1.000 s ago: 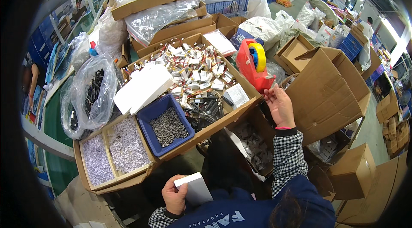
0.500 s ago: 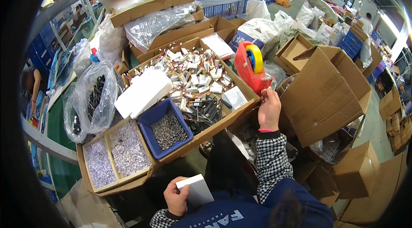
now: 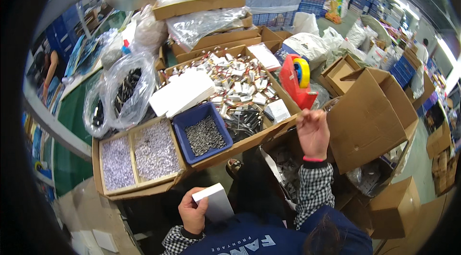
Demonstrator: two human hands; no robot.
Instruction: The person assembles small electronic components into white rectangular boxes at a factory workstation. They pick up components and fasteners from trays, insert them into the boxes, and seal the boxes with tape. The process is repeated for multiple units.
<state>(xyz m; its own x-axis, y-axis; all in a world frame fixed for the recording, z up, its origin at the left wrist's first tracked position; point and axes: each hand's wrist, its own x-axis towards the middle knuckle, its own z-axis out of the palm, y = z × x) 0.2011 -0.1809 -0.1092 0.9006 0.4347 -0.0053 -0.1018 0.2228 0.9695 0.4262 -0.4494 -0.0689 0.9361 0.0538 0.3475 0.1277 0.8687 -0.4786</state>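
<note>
My left hand [image 3: 193, 211] is closed round a small flat white box [image 3: 217, 201], held low in front of my body. My right hand [image 3: 313, 135] is raised just below and in front of a red tape dispenser [image 3: 294, 84] with a yellow-cored roll. Its fingers are pinched together at the tips, apart from the dispenser; anything between them is too small or see-through to make out. The dispenser stands by the right edge of a shallow cardboard tray [image 3: 269, 132] of small silver battery-like packs with wires [image 3: 240, 80].
At the tray's near side are a blue bin of screws [image 3: 204, 135] and a wooden divided box [image 3: 134, 156] of small pale parts. White boxes [image 3: 185, 92] lie stacked on the tray. A plastic bag of black parts [image 3: 127, 92] sits left; an open carton [image 3: 370, 118] stands right.
My right hand has drawn away from the dispenser's cutting edge, toward me. My left hand still holds the white box. The whole view has shifted a little.
</note>
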